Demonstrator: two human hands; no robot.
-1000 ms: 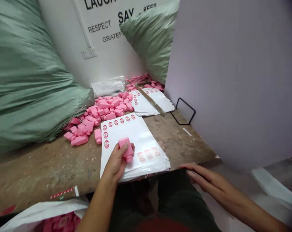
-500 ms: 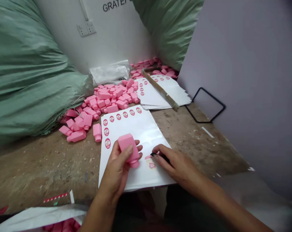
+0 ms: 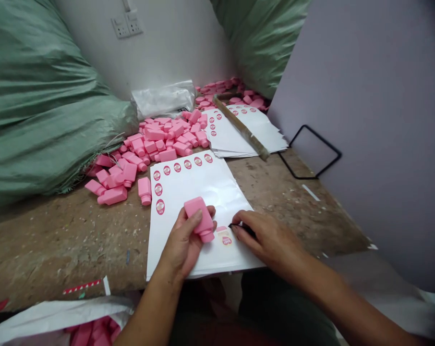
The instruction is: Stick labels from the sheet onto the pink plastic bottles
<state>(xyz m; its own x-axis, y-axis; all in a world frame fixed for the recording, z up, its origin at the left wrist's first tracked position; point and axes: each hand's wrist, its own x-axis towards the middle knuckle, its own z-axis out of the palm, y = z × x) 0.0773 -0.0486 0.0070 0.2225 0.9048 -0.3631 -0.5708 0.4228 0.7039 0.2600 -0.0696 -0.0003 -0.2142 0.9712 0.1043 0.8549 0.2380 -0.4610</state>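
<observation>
My left hand [image 3: 188,235] is closed around a pink plastic bottle [image 3: 199,216], its neck pointing down towards the sheet. Beneath both hands lies a white sticker sheet [image 3: 181,185], with oval labels along its top and left side. My right hand [image 3: 257,235] pinches a thin black pointed tool [image 3: 244,228], mostly covered by the fingers, so its kind cannot be made out. The tool's tip is at the upper right of a pink and cream label [image 3: 225,237] on the sheet. One pink bottle [image 3: 144,191] lies against the sheet's left edge.
A heap of pink bottles [image 3: 156,139] lies behind the sheet. More sticker sheets [image 3: 246,129] sit under a wooden stick [image 3: 242,127]. Green sacks [image 3: 55,110] crowd the left, a black metal frame [image 3: 311,154] the right. An open white bag [image 3: 59,319] holds pink bottles below the table edge.
My left hand has shifted slightly right and up with the bottle. The black tool's tip has moved slightly right and up beside the label. The camera view has tilted down a little.
</observation>
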